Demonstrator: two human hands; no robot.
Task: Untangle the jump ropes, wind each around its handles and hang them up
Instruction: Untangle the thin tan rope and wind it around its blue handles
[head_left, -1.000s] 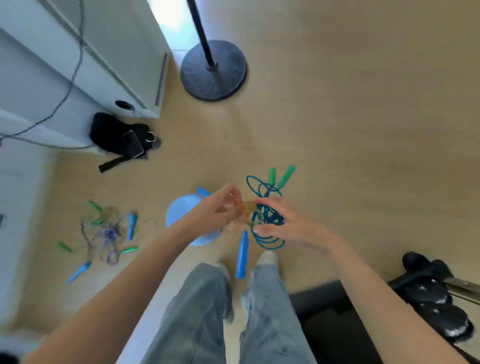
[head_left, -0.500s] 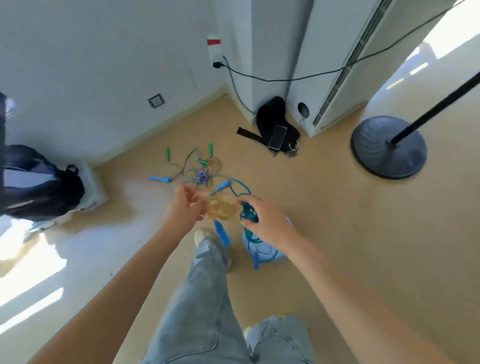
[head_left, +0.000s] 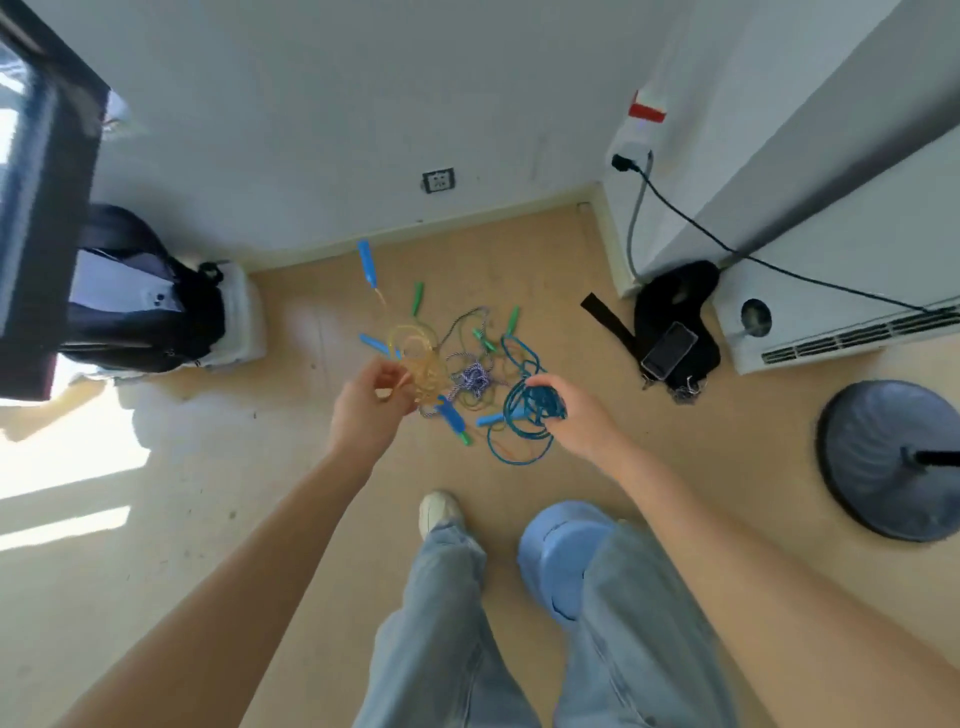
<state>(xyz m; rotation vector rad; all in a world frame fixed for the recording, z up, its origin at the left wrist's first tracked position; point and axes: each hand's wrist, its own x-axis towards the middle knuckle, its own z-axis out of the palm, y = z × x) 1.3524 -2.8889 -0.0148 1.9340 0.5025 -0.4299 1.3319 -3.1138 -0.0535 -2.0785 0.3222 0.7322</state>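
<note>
Hands work above a wooden floor (head_left: 675, 441). Left hand (head_left: 371, 402) pinches the coiled yellow rope (head_left: 418, 353), its grip closed on the strands; one blue handle (head_left: 367, 262) of that rope shows farther off toward the wall, another (head_left: 375, 344) just beside the coil. Right hand (head_left: 566, 410) has its grip clenched round a bunch of teal rope (head_left: 537, 402), loose loops of it trailing below the fingers. Between and beyond the hands, a tangled pile of ropes (head_left: 472, 376) with green and blue handles lies on the floor. Nearby sit a black pouch (head_left: 675, 291) with a phone (head_left: 669, 349) on it, a round stand base (head_left: 883, 457), a backpack (head_left: 130, 291) and a blue stool (head_left: 558, 551), partly hidden by a trouser leg
</note>
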